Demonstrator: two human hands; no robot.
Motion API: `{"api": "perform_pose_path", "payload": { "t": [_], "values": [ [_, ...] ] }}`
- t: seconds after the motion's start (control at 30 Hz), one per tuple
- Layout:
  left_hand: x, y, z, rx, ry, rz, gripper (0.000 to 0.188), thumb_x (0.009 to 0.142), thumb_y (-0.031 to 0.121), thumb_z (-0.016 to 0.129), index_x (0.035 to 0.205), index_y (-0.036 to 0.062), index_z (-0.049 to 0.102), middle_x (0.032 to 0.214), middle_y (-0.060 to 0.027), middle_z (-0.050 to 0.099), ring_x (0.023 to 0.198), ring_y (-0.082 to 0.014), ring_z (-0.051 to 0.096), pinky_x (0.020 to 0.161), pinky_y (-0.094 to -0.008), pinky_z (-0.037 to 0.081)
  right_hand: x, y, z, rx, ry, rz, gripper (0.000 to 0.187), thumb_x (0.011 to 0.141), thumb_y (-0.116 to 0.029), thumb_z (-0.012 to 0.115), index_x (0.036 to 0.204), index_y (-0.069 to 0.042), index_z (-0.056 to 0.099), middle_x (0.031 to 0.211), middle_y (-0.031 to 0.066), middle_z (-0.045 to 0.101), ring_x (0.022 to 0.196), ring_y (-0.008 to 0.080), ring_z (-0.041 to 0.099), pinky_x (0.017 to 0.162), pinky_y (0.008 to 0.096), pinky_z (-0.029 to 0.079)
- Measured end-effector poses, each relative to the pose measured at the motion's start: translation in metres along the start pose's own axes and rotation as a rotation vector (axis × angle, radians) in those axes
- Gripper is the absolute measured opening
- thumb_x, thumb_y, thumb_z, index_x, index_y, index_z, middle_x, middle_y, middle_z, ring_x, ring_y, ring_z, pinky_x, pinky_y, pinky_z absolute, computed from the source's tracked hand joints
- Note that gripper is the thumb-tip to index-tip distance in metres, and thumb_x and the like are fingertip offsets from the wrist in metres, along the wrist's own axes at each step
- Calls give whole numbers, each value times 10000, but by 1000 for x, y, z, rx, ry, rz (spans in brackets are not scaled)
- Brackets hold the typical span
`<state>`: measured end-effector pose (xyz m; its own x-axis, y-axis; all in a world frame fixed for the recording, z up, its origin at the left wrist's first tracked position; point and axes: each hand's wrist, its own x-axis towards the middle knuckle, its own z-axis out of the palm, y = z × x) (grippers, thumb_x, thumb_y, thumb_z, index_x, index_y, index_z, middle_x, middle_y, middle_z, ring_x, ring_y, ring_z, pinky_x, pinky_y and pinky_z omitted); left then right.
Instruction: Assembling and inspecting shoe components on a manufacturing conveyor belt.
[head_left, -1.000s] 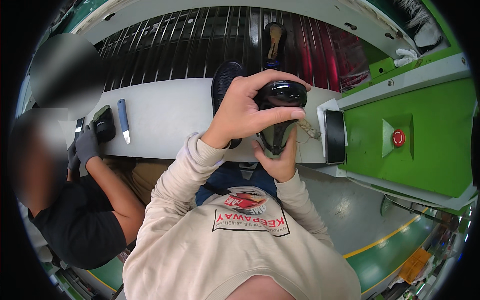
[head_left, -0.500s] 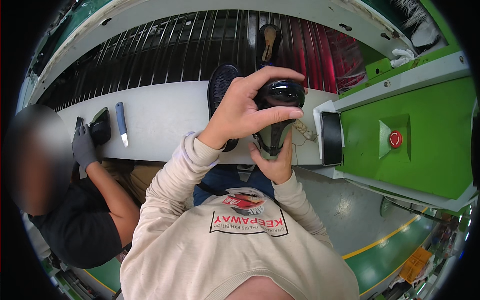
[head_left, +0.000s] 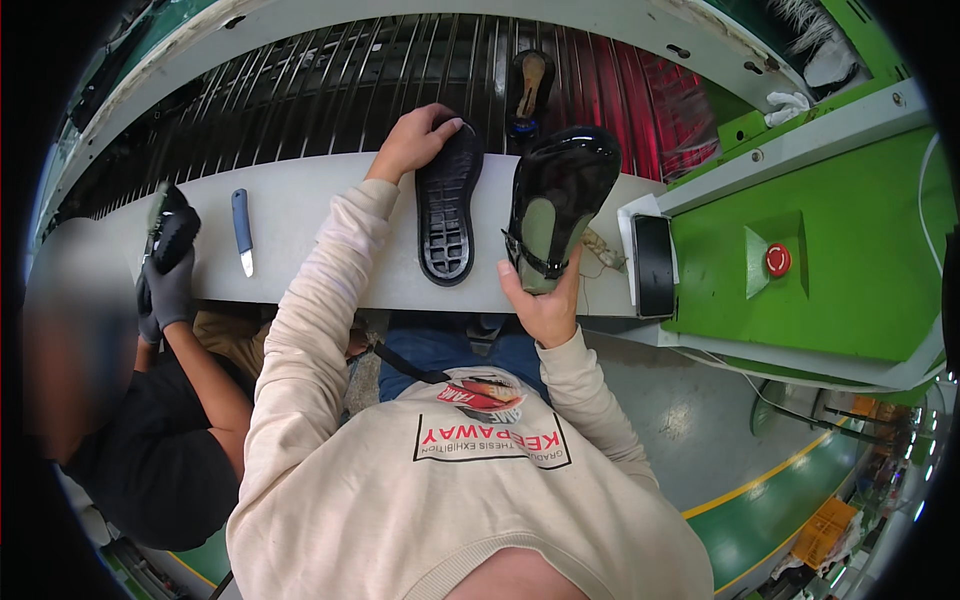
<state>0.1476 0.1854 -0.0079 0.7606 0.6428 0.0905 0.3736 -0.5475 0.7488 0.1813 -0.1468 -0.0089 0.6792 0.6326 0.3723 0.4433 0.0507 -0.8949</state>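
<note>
Left of the glossy black, green-lined strapped shoe (head_left: 572,170), held heel-first in the right hand (head_left: 545,308), fingers closed, the left hand (head_left: 412,143) pinches the latticed black rubbery sole (head_left: 447,212) between its fingers, a pick-up step seemingly calling for a steady lift.

left hand (head_left: 418,140) | off shiny black shoe (head_left: 575,175) | now grasping black sole (head_left: 448,205)

Bright, even light; glare on the glossy shoe (head_left: 568,195); bent, black-rimmed edges.

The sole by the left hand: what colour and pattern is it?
The sole is black, with a grid of hollows; the head view shows it best.
</note>
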Motion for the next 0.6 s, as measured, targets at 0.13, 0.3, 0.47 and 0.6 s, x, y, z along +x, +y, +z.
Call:
{"api": "perform_pose_path", "payload": {
  "t": [0.13, 0.3, 0.47, 0.6],
  "values": [
    [1, 28, -2, -403, 98, 92, 287, 1023, 196, 736, 1217, -15, 747, 1070, -137, 791, 990, -182, 733, 898, -315, 567, 1, -2, -2, 75, -7, 49, 825, 850, -160, 879, 1503, 17, 407, 1328, 191, 602, 1170, 318, 638, 1006, 418, 514],
    [-40, 122, -46, -684, 83, 271, 270, 1047, 167, 711, 1258, -1, 726, 1083, -30, 760, 1010, -110, 690, 931, -273, 545, -19, 6, -14, 161, 99, 142, 928, 872, -100, 847, 1599, 73, 297, 1385, 186, 614, 1205, 270, 639, 1065, 380, 498],
    [-67, 140, -56, -699, 52, 376, 297, 1043, 147, 714, 1308, 13, 701, 1176, -56, 739, 1099, -119, 666, 1006, -287, 518, -31, -14, -16, 176, 101, 25, 966, 868, -96, 811, 1628, 84, 243, 1503, 232, 543, 1349, 318, 581, 1174, 401, 410],
    [-90, 158, -54, -685, 80, 426, 296, 1039, 164, 727, 1299, 20, 718, 1156, -65, 746, 1081, -118, 671, 974, -288, 532, -52, -26, -17, 114, 47, 8, 923, 852, -70, 790, 1603, 69, 272, 1469, 225, 545, 1313, 313, 588, 1141, 390, 433]
  ]
}}
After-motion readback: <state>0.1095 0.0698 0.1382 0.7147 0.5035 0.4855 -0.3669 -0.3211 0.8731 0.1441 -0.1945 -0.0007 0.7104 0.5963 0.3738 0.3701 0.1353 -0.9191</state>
